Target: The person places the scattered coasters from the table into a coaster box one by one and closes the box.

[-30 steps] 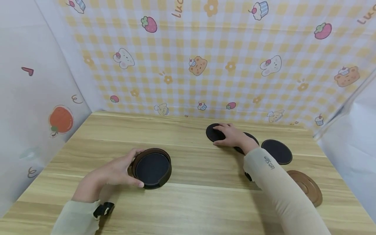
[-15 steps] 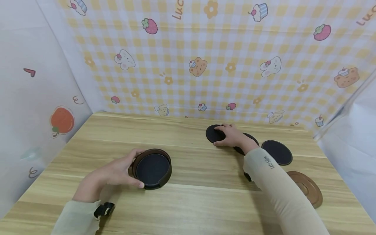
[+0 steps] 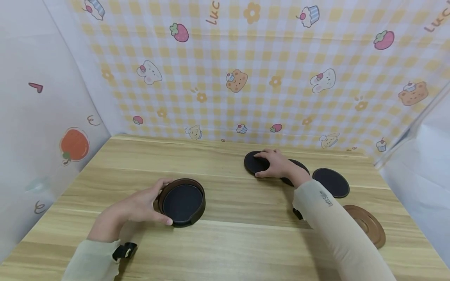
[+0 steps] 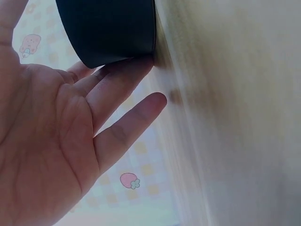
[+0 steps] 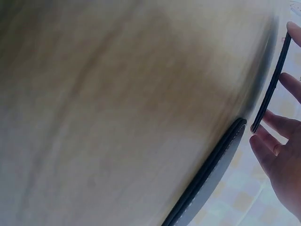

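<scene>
A round dark leather coaster holder (image 3: 200,209) stands left of centre on the table, with a black coaster (image 3: 183,203) visible inside. My left hand (image 3: 140,205) grips its left side, thumb in front and fingers behind. In the left wrist view, fingers touch the holder's wall (image 4: 108,33). At the back of the table my right hand (image 3: 277,164) pinches a black round coaster (image 3: 251,163) by its edge. The right wrist view shows this coaster (image 5: 274,84) edge-on between thumb and fingers, seemingly raised off the tabletop.
Another black coaster (image 3: 300,165) lies partly hidden behind my right wrist. Further right is one more black coaster (image 3: 331,182), then a brown round lid-like piece (image 3: 367,226) beside my right forearm. A yellow checked cloth (image 3: 260,101) hangs behind the table (image 3: 232,249).
The coaster under my right hand has shifted slightly left and nearer, and appears lifted a little. My left hand and the holder have stayed in place.
</scene>
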Motion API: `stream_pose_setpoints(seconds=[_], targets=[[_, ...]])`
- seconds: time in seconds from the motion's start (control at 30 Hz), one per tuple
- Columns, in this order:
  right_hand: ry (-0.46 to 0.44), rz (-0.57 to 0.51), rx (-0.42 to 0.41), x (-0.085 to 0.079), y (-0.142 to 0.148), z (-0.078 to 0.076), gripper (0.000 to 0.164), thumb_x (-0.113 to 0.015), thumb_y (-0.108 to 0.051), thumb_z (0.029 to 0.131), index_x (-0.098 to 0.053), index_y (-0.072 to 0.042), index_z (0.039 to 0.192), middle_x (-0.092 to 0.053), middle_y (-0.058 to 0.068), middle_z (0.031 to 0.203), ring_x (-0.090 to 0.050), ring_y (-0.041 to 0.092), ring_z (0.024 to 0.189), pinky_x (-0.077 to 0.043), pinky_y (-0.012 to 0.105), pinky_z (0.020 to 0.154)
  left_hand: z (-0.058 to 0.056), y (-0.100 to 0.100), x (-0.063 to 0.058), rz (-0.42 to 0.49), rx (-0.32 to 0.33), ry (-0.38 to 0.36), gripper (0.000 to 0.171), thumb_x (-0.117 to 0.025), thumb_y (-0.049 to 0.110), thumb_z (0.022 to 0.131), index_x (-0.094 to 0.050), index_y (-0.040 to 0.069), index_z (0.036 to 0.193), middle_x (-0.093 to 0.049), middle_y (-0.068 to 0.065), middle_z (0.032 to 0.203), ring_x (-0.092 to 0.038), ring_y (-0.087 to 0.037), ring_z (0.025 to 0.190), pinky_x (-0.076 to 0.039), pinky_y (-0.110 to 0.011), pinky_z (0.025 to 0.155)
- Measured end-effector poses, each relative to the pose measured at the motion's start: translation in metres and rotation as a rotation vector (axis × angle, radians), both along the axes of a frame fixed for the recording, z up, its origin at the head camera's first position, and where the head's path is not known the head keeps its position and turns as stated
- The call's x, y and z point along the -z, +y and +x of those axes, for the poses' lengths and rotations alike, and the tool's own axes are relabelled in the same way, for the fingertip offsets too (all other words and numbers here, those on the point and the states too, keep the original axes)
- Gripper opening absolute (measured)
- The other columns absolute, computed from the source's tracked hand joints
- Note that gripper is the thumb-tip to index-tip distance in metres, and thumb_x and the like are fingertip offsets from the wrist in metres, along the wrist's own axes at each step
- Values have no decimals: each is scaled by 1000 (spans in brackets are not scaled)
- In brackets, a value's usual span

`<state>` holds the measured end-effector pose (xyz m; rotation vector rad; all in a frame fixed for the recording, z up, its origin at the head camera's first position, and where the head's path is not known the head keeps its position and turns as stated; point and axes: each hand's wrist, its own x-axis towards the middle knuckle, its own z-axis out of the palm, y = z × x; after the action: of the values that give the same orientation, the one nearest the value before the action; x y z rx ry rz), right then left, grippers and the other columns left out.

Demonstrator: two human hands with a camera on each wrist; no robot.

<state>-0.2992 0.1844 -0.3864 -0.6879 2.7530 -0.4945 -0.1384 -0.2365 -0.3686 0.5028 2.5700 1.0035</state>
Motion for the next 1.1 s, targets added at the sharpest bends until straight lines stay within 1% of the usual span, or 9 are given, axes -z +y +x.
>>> stream_pose_setpoints(seconds=[0.23,0.37,0.6,0.67,0.9,1.1], targets=[[21,-25,-14,-5,2,7,74,-73,-46,86,-44,-22,150,-26,20,161,-24,44,142,-36,67,105,-3,-2,2,24,9,-14,108,-88,42,71,-23,11,151,-50,-21,146,-43,-45,137,-38,-63,106],[42,-31,-31,-9,1,12,74,-73,-47,85,-46,-23,149,-28,19,160,-26,44,142,-36,66,105,-4,-4,2,59,26,-35,105,-87,38,74,-22,9,152,-49,-22,146,-43,-47,137,-39,-62,105],[63,-61,-51,-15,-3,20,74,-74,-46,85,-45,-25,149,-27,18,162,-23,43,145,-36,67,106,-6,-6,1,132,64,-88,103,-86,29,78,-19,7,152,-42,-25,150,-34,-52,140,-36,-65,106],[70,-69,-60,-18,-5,22,74,-74,-46,84,-46,-25,149,-27,18,162,-24,43,145,-36,67,106,-7,-6,1,143,68,-94,102,-86,27,77,-19,7,152,-41,-25,150,-34,-52,140,-37,-65,106],[106,-86,-115,-24,-14,29,74,-75,-47,83,-48,-24,148,-30,18,160,-27,43,144,-37,65,106,-8,-7,2,150,63,-88,101,-87,26,76,-22,7,151,-45,-24,147,-39,-49,138,-39,-62,105],[118,-94,-158,-25,-23,34,73,-75,-48,82,-49,-24,147,-33,19,159,-30,43,142,-38,64,105,-7,-7,1,121,44,-87,94,-87,28,77,-26,2,144,-44,-26,147,-36,-52,139,-36,-65,107]])
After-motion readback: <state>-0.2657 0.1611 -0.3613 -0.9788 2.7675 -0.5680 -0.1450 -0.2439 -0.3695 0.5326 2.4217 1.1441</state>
